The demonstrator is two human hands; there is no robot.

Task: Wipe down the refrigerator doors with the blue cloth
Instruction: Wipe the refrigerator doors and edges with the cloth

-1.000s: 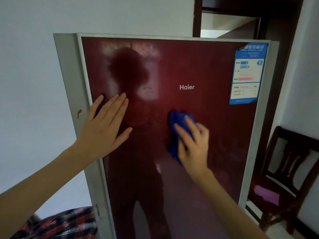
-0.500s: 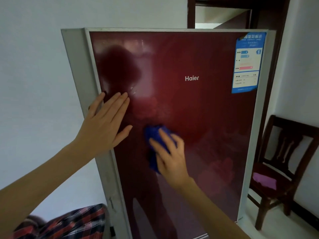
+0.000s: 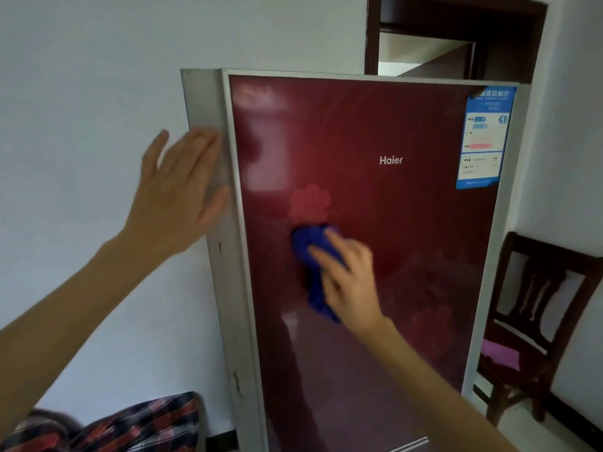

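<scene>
Two hands at the refrigerator door (image 3: 408, 272), which is dark red and glossy. Right hand (image 3: 354, 285): fingers nearly straight, laid over the blue cloth (image 3: 310, 249), pressing it to the door left of centre, below the Haier logo (image 3: 391, 160); thumb hidden. Cloth bunched, a tail hanging under the palm. Left hand (image 3: 177, 194): open, fingers straight and together, blurred, over the grey side panel (image 3: 202, 99); contact cannot be told. Blue energy label (image 3: 486, 138) at the door's upper right corner. Wooden chair (image 3: 538, 321) beside the refrigerator.

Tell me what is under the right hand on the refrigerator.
A crumpled blue cloth shows above and below the right hand; its middle and the dark red refrigerator door behind are covered.
</scene>
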